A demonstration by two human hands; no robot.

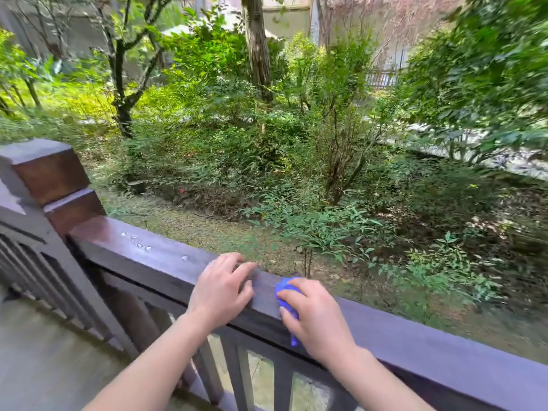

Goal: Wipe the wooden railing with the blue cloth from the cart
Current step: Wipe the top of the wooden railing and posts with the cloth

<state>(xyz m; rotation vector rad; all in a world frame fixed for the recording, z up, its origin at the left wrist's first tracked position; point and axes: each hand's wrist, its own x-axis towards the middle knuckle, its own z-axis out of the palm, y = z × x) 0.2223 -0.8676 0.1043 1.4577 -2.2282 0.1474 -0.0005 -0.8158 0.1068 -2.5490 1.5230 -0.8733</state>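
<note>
A dark brown wooden railing [430, 336] runs from the left post down to the lower right. My right hand [315, 317] presses a bunched blue cloth [285, 289] onto the top of the rail; most of the cloth is hidden under my palm and fingers. Just to the left, my left hand [221, 289] rests flat on the rail top with fingers spread and nothing in it. Small water drops [139, 243] lie on the rail further left. No cart is in view.
A thick square post [47, 176] rises at the rail's left end, with another slatted rail section [23, 262] running off left. Balusters [234, 372] stand below the rail. Beyond it are shrubs and trees; a grey floor [44, 366] lies at lower left.
</note>
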